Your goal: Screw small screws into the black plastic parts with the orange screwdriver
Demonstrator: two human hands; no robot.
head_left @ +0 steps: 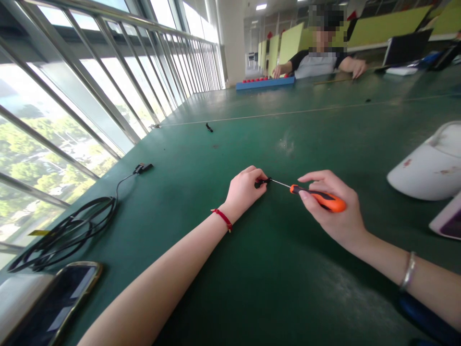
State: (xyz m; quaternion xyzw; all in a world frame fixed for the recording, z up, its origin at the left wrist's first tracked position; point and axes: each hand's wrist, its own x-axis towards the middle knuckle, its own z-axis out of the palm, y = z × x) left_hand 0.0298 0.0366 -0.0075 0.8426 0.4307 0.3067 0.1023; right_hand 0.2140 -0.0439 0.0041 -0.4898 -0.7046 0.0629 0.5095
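A railing (118, 19) divides bright windows (29, 101) from the green table (252, 142).

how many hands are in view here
4: the left hand, pinching a small black piece; the right hand, holding an orange screwdriver; and across the table, a co-worker's hand by the blue tray and their other hand farther right.
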